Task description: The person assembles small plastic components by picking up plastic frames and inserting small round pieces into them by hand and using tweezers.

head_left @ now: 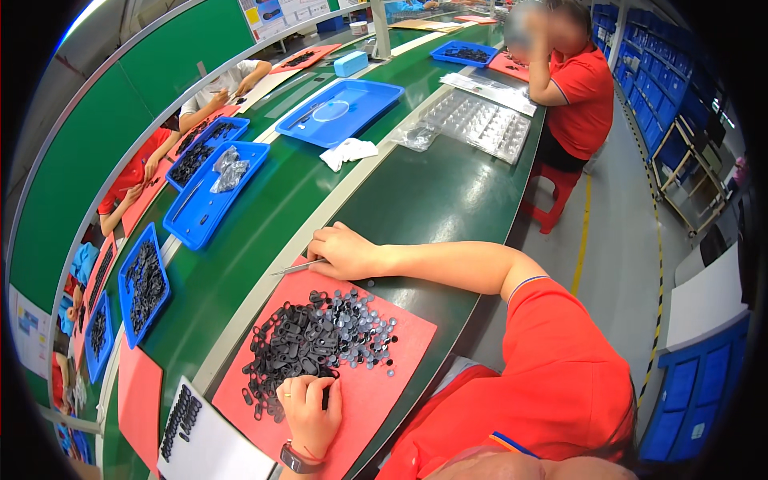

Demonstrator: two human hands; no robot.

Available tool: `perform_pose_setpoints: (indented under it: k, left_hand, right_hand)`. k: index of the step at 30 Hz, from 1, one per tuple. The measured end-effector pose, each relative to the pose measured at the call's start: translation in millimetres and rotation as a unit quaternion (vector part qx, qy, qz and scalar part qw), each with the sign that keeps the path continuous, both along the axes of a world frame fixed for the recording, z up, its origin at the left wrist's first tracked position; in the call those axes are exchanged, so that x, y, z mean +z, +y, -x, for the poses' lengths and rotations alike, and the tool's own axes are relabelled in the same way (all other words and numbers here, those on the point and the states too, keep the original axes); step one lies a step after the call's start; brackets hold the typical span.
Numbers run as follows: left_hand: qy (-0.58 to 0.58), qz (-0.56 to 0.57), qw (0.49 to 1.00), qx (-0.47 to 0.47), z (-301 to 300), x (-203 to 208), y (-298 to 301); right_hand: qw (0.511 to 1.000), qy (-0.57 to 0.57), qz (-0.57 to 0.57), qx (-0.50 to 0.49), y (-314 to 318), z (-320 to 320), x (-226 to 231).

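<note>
My right hand (346,250) is closed around a pair of metal tweezers (298,268), whose pointed end sticks out to the left over the far edge of a red mat (400,326). On the mat lies a heap of small black oval parts (292,340) with holes in them. Against its right side spreads a pile of small round grey and black discs (364,328). My left hand (310,412), a watch on its wrist, rests at the near side of the heap with fingers curled together. Something dark shows between its thumb and fingers, too hidden to name.
A white sheet (212,444) with rows of black parts lies left of the mat. Blue trays, one (146,280) full of black parts, stand on the green belt (240,280). Beyond are a clear plastic blister tray (480,124) and a seated person (580,96); other people work across.
</note>
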State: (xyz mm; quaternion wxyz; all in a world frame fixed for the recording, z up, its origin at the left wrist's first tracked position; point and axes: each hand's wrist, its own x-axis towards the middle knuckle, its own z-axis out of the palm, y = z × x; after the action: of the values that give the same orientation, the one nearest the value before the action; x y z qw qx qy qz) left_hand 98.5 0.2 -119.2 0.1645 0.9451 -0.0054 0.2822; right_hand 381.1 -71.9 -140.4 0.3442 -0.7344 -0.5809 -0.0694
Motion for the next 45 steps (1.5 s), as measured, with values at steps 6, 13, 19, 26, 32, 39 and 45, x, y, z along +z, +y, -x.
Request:
perform_pose_setpoints:
  k: [6,13,19,26,32,39,45]
  left_hand:
    - [0.010,0.000,1.000,-0.002,-1,-2,2]
    - [0.019,0.015,1.000,-0.013,-1,1,3]
    - [0.020,0.018,1.000,-0.012,-1,1,3]
    - [0.025,0.024,0.999,-0.021,-2,2,2]
    - [0.022,0.024,0.999,-0.023,-2,1,2]
    - [0.025,0.043,0.999,0.014,3,2,2]
    - [-0.046,0.119,0.992,0.023,-2,2,9]
  right_hand:
    - [1.000,-0.009,-0.003,0.016,-1,-3,-1]
    - [1.000,-0.007,0.003,0.021,0,-3,-1]
    - [1.000,-0.013,0.000,0.022,-1,-3,-1]
    - [1.000,-0.017,0.002,0.023,-2,-5,-1]
    - [1.000,-0.017,0.011,0.021,-3,-5,-1]
    - [0.999,-0.027,0.024,0.024,-1,-3,7]
    - [0.996,-0.040,-0.085,-0.008,-10,-2,23]
